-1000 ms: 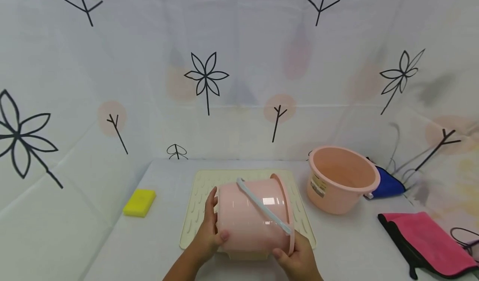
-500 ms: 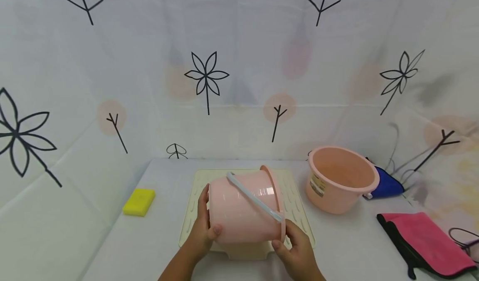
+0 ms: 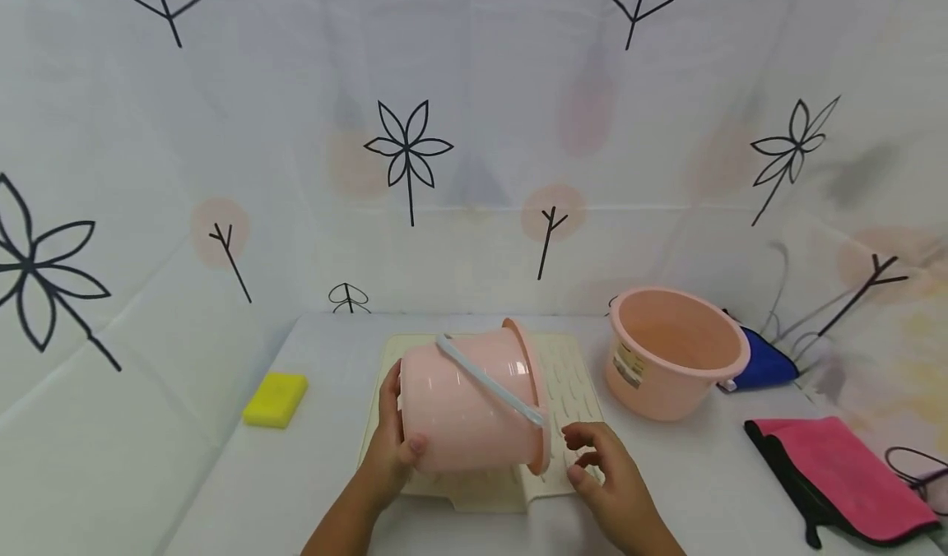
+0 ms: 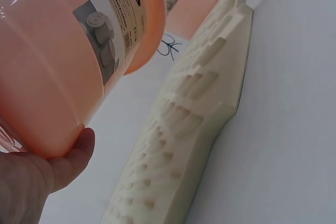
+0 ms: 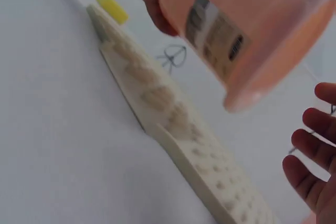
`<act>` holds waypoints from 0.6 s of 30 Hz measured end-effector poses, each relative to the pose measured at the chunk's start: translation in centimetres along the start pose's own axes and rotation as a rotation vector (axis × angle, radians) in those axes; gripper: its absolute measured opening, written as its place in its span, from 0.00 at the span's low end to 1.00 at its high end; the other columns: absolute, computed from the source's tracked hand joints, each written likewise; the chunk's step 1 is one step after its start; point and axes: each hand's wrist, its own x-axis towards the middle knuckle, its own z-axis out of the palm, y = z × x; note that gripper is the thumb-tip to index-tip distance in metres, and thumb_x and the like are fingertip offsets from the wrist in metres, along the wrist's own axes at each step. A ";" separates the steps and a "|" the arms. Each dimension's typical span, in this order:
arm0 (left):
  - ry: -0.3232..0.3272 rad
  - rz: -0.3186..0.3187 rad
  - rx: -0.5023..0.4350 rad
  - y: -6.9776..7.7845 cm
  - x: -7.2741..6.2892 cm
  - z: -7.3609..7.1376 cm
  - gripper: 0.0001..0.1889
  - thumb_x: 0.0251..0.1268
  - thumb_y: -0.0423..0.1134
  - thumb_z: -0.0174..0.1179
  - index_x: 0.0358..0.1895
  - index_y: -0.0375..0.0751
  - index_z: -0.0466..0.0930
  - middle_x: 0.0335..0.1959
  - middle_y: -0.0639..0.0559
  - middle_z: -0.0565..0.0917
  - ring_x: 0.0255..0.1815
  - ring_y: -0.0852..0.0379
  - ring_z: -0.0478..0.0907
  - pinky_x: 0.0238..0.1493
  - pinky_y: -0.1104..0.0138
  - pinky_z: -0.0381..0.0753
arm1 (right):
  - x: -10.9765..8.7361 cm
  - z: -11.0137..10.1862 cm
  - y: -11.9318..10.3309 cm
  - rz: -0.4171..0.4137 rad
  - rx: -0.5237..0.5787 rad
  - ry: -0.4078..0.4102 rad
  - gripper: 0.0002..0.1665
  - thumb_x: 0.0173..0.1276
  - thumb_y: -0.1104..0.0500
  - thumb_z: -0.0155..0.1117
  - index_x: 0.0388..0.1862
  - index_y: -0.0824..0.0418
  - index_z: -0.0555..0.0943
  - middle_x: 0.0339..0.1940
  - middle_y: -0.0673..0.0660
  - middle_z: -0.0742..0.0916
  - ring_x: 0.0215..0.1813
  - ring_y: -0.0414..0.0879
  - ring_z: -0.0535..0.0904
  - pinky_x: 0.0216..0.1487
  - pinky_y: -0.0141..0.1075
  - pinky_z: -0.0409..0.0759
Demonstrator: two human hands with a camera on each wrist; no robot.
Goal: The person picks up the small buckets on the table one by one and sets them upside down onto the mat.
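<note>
A pink bucket (image 3: 467, 400) with a pale grey-blue handle (image 3: 489, 381) lies tipped on its side in the air, its mouth facing right. My left hand (image 3: 388, 449) grips it round the base, thumb on the near side. My right hand (image 3: 611, 474) is apart from the rim, fingers loosely bent with nothing in them; the right wrist view shows its spread fingers (image 5: 315, 148) beside the bucket's mouth. Below the bucket is a cream ridged washboard (image 3: 570, 367), partly hidden by it. A printed label (image 4: 110, 30) shows on the bucket's underside-facing wall in the left wrist view.
A second pink bucket (image 3: 670, 359) stands upright at the back right, before a blue cloth item (image 3: 766, 360). A pink and black pouch-like item (image 3: 844, 478) lies at the right edge. A yellow sponge (image 3: 276, 400) sits on the left of the white table (image 3: 244, 490).
The bucket has moved left and slightly up, carried by my left hand. My right hand has let go of its rim and drawn away to the right.
</note>
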 end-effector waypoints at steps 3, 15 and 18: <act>0.000 0.007 0.013 0.4 -0.1 -0.5 0.52 0.63 0.68 0.64 0.84 0.71 0.39 0.78 0.48 0.54 0.56 0.44 0.81 0.48 0.60 0.87 | -0.2 -0.8 0.3 0.099 -0.094 0.000 0.20 0.72 0.61 0.69 0.61 0.56 0.79 0.55 0.51 0.84 0.52 0.44 0.79 0.46 0.35 0.85; 0.062 0.017 0.094 1.5 -0.1 -3.1 0.48 0.66 0.63 0.59 0.83 0.71 0.39 0.77 0.49 0.58 0.56 0.43 0.79 0.49 0.60 0.86 | -0.3 -4.0 2.4 0.501 -0.430 -0.252 0.46 0.68 0.35 0.72 0.72 0.63 0.73 0.71 0.67 0.77 0.71 0.65 0.73 0.67 0.66 0.74; 0.060 0.016 0.102 1.8 -0.2 -3.9 0.48 0.66 0.61 0.59 0.83 0.71 0.39 0.78 0.50 0.58 0.56 0.43 0.79 0.48 0.60 0.87 | -0.6 -4.3 3.3 0.509 -0.462 -0.329 0.54 0.64 0.32 0.73 0.74 0.67 0.71 0.73 0.71 0.75 0.74 0.71 0.70 0.69 0.71 0.69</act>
